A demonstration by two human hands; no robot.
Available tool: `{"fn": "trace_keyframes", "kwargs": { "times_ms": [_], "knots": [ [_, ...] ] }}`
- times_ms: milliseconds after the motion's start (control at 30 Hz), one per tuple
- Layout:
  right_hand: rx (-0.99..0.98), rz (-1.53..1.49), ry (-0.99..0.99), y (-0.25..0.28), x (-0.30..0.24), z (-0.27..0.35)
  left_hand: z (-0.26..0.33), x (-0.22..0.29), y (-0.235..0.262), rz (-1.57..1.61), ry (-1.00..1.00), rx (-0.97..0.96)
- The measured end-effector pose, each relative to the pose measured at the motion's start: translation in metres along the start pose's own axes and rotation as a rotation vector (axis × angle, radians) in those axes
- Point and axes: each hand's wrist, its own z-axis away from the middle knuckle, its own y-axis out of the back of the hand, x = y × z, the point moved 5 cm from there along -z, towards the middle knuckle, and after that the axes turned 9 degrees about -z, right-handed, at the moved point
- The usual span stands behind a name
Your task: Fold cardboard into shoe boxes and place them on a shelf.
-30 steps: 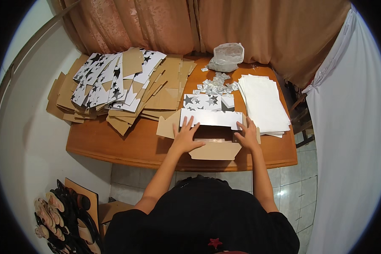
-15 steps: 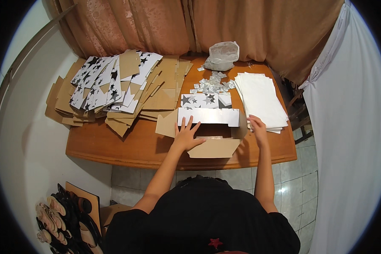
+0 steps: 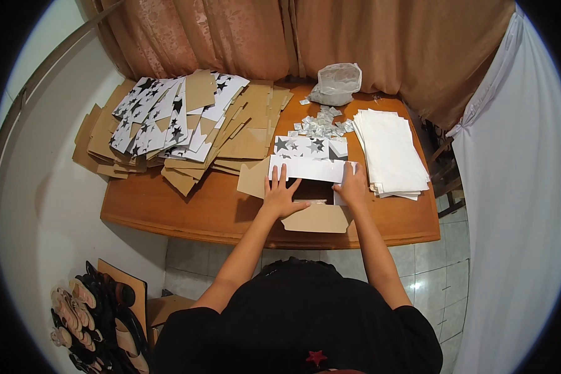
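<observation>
Left hand [image 3: 279, 198] spread open against the carton [image 3: 308, 169]; right hand [image 3: 353, 185] at the side flap [image 3: 338, 197], grip indeterminate; uneven pressure could crease it

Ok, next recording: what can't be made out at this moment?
All in the head view:
- Inside of the box: partly blocked by the left hand; the rest is in shadow.
- Grip of the right hand: the back of the hand hides what its palm touches.
- Small packets: markings too small to tell.
- Pile of shoes: overlapping one another, cut off by the lower edge.
</observation>
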Motion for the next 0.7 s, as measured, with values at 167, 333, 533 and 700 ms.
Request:
{"fn": "trace_keyframes", "kwargs": {
  "times_ms": [167, 333, 533, 700],
  "knots": [
    [-0.023, 0.14, -0.085, -0.006, 0.001, 0.0, 0.004, 0.003, 0.011, 0.01, 0.01, -0.035],
    [-0.013, 0.112, -0.079, -0.003, -0.001, -0.002, 0.019, -0.013, 0.055, 0.024, 0.171, 0.13],
    [-0.012, 0.164, 0.06, -0.001, 0.003, -0.01, 0.037, -0.064, 0.078, 0.13, 0.704, 0.271],
    [-0.088, 0.168, 0.032, -0.01, 0.011, -0.015, 0.024, -0.014, 0.082, 0.427, 0.316, 0.253]
  ]
}}
